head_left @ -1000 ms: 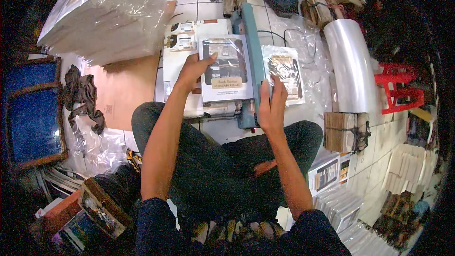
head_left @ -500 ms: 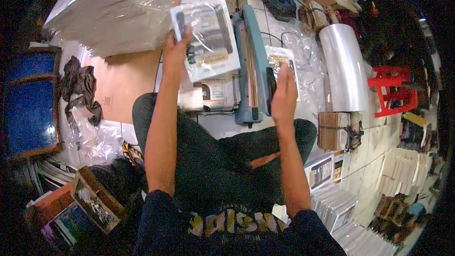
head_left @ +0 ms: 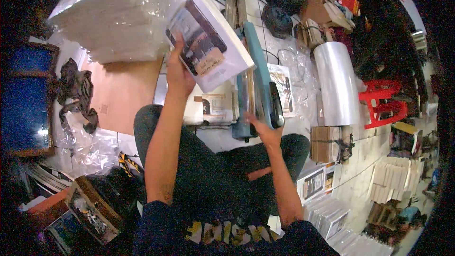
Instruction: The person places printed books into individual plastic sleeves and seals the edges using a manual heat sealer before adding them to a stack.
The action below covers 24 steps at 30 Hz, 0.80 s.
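In my left hand (head_left: 181,73) is a white book (head_left: 206,42) with a dark picture and a tan label on its cover. It is tilted, raised above the floor, and its page edges face right. My fingers are closed round its lower left side. Close by on the right stands a long blue-grey heat sealer (head_left: 256,50) with a black handle (head_left: 276,106). My right hand (head_left: 268,132) is at the sealer's near end, just below the handle, its fingers apart and partly blurred. Beneath the held book, more printed books (head_left: 215,106) lie beside the sealer.
A tall stack wrapped in clear plastic (head_left: 123,28) stands at the far left, near brown cardboard (head_left: 125,97). To the right are a book (head_left: 283,90), a roll of clear film (head_left: 335,83), a tied bundle (head_left: 325,144) and a red plastic stool (head_left: 384,102). Wrapped books (head_left: 327,213) lie at the near right.
The left hand has turned the book so that its cover tilts and its page edges show. My right hand has moved down and left, from above the book on the right to the sealer's near end.
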Available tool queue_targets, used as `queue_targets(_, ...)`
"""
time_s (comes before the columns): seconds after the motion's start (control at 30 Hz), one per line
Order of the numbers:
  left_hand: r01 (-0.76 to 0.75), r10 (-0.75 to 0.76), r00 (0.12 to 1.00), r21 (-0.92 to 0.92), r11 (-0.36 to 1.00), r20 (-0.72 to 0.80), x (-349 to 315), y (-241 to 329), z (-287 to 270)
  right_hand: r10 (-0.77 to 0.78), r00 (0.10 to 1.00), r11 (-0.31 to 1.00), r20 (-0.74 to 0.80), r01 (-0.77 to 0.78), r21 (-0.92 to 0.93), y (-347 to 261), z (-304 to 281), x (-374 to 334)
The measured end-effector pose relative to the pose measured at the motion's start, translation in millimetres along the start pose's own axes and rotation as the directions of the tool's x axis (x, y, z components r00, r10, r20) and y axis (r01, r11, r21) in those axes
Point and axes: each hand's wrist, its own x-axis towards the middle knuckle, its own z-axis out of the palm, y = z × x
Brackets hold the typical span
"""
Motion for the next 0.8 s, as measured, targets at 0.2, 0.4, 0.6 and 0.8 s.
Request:
queue_targets(0.2, 0.029, -0.027, 0.999, 0.032, 0.999, -0.038, 6.5, -14.0, -13.8, -0.273, 0.959, 0.960, -0.073, 0.266, -0.089, 34.3, -51.2, 47.3)
queue_targets(0.4, 0.034, -0.013, 0.995, 0.209, 0.977, -0.103, -4.8, -21.1, -9.1, -0.148, 0.877, 0.885, -0.457, -0.089, -0.457, 12.5, -138.6, 75.6)
queue_targets(0.6, -0.171, 0.153, 0.984, 0.771, 0.614, 0.096, -31.6, -1.9, 47.3, -0.081, 0.925, 0.949, -0.371, -0.042, -0.311, -58.1, -149.2, 30.8)
queue_targets(0.8, -0.464, 0.093, 0.874, 0.766, 0.445, 0.476, -79.3, -0.3, 122.3, -0.069, 0.964, 0.998, -0.255, 0.067, -0.016, -134.3, -159.4, 24.4)
